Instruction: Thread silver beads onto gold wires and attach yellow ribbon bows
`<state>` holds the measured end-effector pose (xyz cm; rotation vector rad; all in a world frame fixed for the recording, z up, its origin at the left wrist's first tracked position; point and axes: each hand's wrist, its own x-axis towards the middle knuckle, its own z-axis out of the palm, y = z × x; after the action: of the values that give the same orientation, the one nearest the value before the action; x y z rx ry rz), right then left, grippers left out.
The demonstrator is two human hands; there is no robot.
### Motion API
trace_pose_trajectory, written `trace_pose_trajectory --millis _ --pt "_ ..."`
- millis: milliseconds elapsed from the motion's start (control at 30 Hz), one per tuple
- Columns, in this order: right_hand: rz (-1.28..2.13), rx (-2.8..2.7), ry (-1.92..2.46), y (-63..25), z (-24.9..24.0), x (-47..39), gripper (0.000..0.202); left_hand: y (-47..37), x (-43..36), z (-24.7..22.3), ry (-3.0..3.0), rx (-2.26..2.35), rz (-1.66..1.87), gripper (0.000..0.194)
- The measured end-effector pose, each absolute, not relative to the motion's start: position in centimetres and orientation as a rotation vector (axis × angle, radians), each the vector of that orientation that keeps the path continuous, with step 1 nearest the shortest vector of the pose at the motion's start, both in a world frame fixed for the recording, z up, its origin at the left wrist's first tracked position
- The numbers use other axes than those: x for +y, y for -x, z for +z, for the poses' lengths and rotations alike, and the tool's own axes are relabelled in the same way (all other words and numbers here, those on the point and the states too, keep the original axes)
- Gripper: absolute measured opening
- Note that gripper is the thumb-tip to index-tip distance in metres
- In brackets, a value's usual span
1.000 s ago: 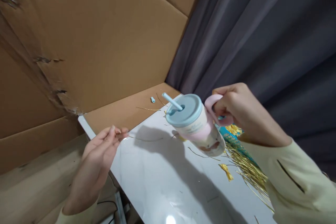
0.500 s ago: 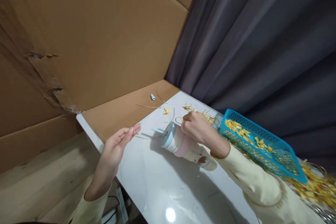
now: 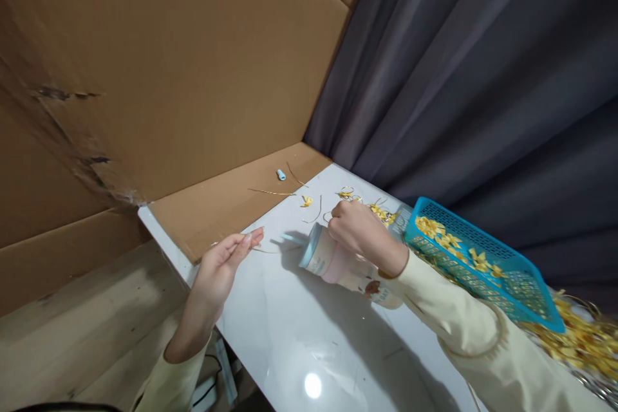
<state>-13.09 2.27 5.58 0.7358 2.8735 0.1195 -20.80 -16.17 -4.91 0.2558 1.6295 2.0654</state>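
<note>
Gripping: tumbler, right hand, lower than before.
Left hand: thin wire, narrow pinch; open tabletop (glossy) nearer.

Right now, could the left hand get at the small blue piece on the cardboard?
Probably yes: between the left hand and the small blue piece, only a thin gold wire lies on the cardboard. The fingertips appear to pinch another wire, though, so may need freeing first.

Brown cardboard panel beside dark curtain; pale floor, probably wood; glossy white table
</note>
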Motion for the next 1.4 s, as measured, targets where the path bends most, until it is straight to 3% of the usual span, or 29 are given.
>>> trace_pose_trajectory --millis 833,1400 --pt "0.186 2.825 -0.741 14.4 6.8 1.2 0.037 20.7 -16.3 -5.0 -0.309 1.676 2.048 0.041" --pt "0.21 2.81 -0.72 15.3 6.8 1.3 0.036 20.6 -16.2 -4.7 -0.267 1.682 2.02 0.048"
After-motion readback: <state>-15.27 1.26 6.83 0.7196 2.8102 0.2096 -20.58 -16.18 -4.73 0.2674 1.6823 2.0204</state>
